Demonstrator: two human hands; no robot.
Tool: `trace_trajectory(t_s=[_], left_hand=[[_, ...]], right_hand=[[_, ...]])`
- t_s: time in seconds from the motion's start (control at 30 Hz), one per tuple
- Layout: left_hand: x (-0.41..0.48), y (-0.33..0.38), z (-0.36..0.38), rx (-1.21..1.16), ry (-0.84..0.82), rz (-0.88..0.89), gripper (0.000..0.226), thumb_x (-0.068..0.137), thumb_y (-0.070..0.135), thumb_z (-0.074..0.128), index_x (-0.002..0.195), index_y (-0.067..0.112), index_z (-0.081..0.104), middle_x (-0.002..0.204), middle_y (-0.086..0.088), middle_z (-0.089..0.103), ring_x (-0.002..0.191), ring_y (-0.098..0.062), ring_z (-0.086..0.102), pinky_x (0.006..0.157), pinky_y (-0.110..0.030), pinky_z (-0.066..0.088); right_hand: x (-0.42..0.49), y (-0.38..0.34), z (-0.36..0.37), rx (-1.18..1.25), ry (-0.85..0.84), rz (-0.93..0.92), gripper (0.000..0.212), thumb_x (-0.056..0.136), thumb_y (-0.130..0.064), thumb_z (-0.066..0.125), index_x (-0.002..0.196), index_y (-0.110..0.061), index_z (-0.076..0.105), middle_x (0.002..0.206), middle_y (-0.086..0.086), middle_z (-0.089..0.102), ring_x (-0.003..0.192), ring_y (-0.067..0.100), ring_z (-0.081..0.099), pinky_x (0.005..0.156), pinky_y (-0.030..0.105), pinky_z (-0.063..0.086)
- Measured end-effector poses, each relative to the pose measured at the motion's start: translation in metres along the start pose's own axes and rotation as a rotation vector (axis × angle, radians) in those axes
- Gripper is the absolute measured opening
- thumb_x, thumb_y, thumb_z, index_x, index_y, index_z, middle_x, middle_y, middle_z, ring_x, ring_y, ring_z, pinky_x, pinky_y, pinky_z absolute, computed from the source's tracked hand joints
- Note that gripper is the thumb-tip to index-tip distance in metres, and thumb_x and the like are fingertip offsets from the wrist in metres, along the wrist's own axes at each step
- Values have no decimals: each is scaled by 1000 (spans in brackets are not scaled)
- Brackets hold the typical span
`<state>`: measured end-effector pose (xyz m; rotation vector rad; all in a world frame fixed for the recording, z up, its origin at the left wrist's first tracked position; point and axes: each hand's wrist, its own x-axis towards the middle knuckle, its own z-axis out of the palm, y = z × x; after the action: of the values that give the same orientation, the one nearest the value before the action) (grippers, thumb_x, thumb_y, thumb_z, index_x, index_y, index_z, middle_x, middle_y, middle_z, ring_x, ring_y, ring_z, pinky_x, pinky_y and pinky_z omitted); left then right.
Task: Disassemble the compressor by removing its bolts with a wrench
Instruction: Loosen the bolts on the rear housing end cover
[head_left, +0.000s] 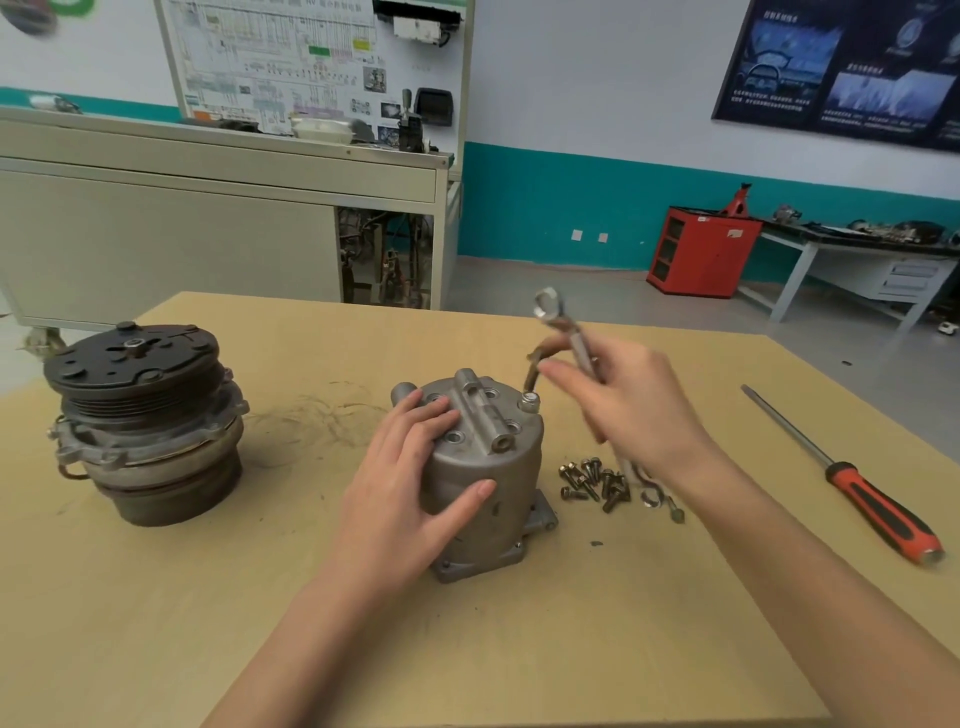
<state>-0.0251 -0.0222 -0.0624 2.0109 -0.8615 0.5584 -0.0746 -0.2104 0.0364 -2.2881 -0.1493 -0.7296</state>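
The compressor (483, 478) is standing upright in the middle of the table (467, 649). The left hand (405, 467) is lying over it, straight fingers pressing on its top and the thumb against its side. The right hand (639, 410), a little blurred, is gripping the wrench (563, 325) in curled fingers above the table, ring end up. One bolt (530, 401) is sitting in the compressor's top. Loose bolts (595, 483) are lying just beside it.

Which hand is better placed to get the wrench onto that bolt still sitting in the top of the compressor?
Right. The right hand grips the wrench, its ring end raised near the bolt on the top's right edge. The left hand lies across the compressor, probably best used to steady it.
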Motion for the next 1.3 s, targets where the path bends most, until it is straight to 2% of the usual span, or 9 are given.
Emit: trace_trajectory(t_s=[0.13,0.3,0.43,0.63,0.87,0.97,1.03,1.13,1.3], left_hand=[[1,2,-2,-7,-14,-7,67,80,60,54,130,16,55,139,15,43,141,-4,25,108,-2,12],[0,2,-3,-4,-17,-10,67,79,60,54,130,16,55,138,15,44,141,-4,26,108,-1,11],[0,2,-2,-2,-8,-12,67,79,61,53,130,18,55,138,17,43,141,-1,25,108,-4,14],[0,1,-1,1,-3,-3,67,79,62,53,130,19,55,138,18,42,141,0,24,108,-8,16],[1,2,-2,-2,-3,6,66,79,59,54,128,15,56,138,13,45,140,-4,26,106,1,11],[2,-1,-3,-27,-16,16,65,79,60,54,130,18,55,139,16,44,141,0,23,105,2,11],[5,-8,-7,-59,-34,22,64,79,60,58,131,21,52,138,23,41,142,3,21,107,0,11],[12,-22,-15,-75,-44,22,60,82,50,69,130,17,55,135,27,40,142,1,24,109,-3,13],[18,-33,-21,-84,-80,38,57,79,42,68,129,17,56,136,18,47,142,3,25,110,-5,16]], right_hand=[[12,13,-39,-128,-71,123,8,91,-29,57,84,-29,62,38,-8,50,31,2,42,36,13,35],[2,81,-46,-455,-358,424,13,94,-27,55,89,-17,62,43,-4,47,35,9,44,43,22,34],[-11,128,-40,-604,-410,559,17,93,-27,56,87,-13,62,43,-7,47,33,6,44,48,24,35],[-14,158,-21,-687,-503,607,21,93,-32,55,92,-12,60,75,1,56,76,21,55,64,28,39],[-14,153,-16,-718,-423,631,26,94,-34,52,95,-10,62,79,4,60,79,23,58,65,30,43],[-17,133,-16,-612,-214,577,25,97,-32,47,93,-13,63,70,3,62,66,20,57,57,28,40],[-20,111,-8,-369,-110,565,20,97,-27,49,97,-15,64,56,-2,57,51,13,52,48,22,37],[-29,71,19,162,-124,619,16,96,-20,51,101,-13,64,36,-10,41,33,4,36,38,17,29],[-33,39,59,361,-128,625,26,98,-21,43,87,-11,63,34,-5,38,35,7,31,40,14,28]])
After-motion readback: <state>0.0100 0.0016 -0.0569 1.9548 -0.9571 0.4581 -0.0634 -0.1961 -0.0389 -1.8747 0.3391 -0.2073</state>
